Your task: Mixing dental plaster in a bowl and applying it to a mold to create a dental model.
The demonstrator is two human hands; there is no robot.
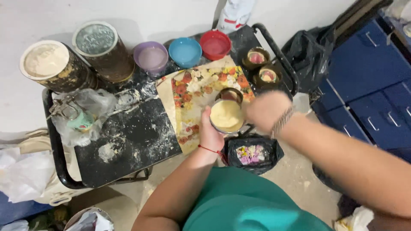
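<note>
While the left hand [210, 132] is closed around the side of a small round metal cup filled with pale yellow paste [226, 115], the right hand [267, 110] hovers just beside the cup and is blurred, so I cannot tell if its fingers are apart or together. The cup stands on a rectangular board with a printed pattern of orange and white flowers [192, 92], which lies on the black desk dusted with white powder [132, 137]. Just behind the cup there is a second small dark cup [229, 94], and further behind it, to the right, two dark round cups that already hold pink and yellow flower pieces [262, 66]; I judge that these two are finished and the held one is only filled. Behind the board stand three small bowls, purple [150, 57], blue [185, 51] and red [215, 44]. Left of the bowls are two tall round tins, one open with white powder [53, 66], one with a silver lid [102, 49]. Below the cup, a black bag with small coloured flowers [252, 154] lies open.
</note>
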